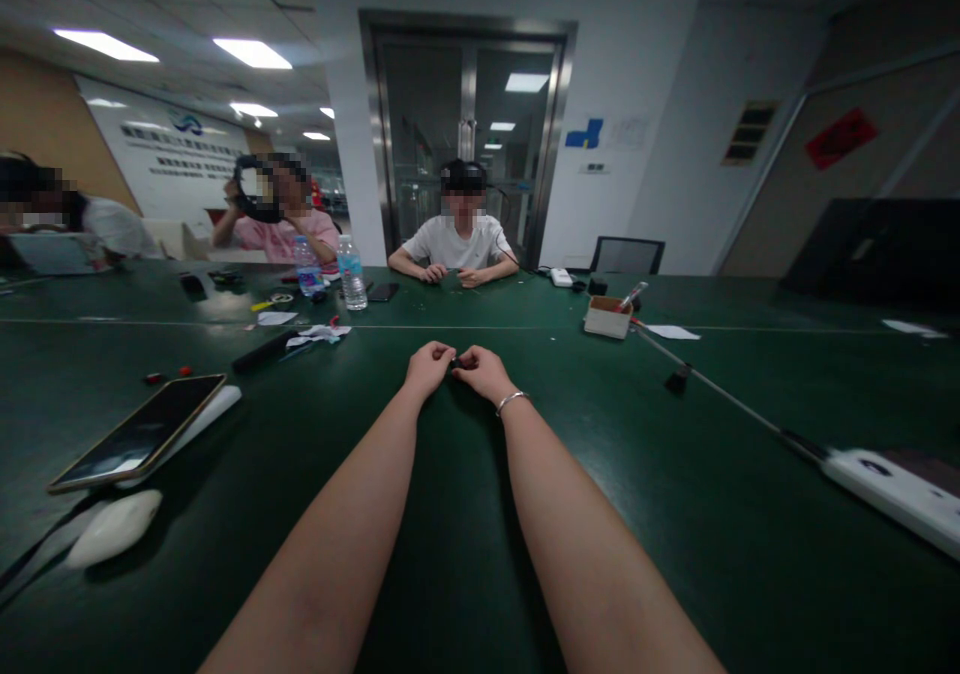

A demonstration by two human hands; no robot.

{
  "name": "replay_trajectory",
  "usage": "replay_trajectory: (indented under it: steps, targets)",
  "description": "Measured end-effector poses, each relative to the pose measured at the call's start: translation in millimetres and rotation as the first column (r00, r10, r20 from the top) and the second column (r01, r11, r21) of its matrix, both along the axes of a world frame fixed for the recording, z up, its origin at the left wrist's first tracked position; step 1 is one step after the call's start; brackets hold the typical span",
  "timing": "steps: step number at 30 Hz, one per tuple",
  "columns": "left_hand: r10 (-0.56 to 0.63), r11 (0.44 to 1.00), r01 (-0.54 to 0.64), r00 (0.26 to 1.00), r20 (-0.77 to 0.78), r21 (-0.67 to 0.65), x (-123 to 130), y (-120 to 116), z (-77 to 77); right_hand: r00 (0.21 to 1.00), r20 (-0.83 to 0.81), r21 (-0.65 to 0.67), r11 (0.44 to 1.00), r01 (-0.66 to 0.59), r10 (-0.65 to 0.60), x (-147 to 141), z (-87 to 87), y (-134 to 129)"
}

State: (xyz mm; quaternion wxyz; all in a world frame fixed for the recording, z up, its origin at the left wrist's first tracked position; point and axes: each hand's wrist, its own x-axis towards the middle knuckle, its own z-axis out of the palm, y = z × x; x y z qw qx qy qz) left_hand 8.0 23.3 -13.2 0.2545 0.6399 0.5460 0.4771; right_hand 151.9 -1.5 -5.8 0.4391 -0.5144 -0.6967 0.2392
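Both my arms stretch forward over the dark green table (pixel 465 514). My left hand (pixel 430 368) and my right hand (pixel 484 372) almost meet, their fingers pinched toward each other. Between the fingertips shows a small dark object (pixel 454 362), too small to name. The right fingers close around it, and the left fingertips touch or nearly touch its other side; most of it is hidden. A silver bracelet (pixel 511 402) circles my right wrist.
On the left lie a phone (pixel 146 429) and a whitish rounded object (pixel 116 529). Bottles (pixel 351 274) stand farther back. A small box (pixel 607 317) and a white power strip (pixel 892 499) with its cable are on the right. A person (pixel 461 239) sits opposite; others sit at left.
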Motion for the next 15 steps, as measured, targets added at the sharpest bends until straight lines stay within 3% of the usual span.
replay_trajectory:
  steps: [15]
  targets:
    - [0.049,0.998,-0.051,0.998,-0.034,-0.044,0.5,-1.6,1.7,0.996,0.090,0.025,1.000,0.017,-0.019,-0.6,1.2,-2.0]
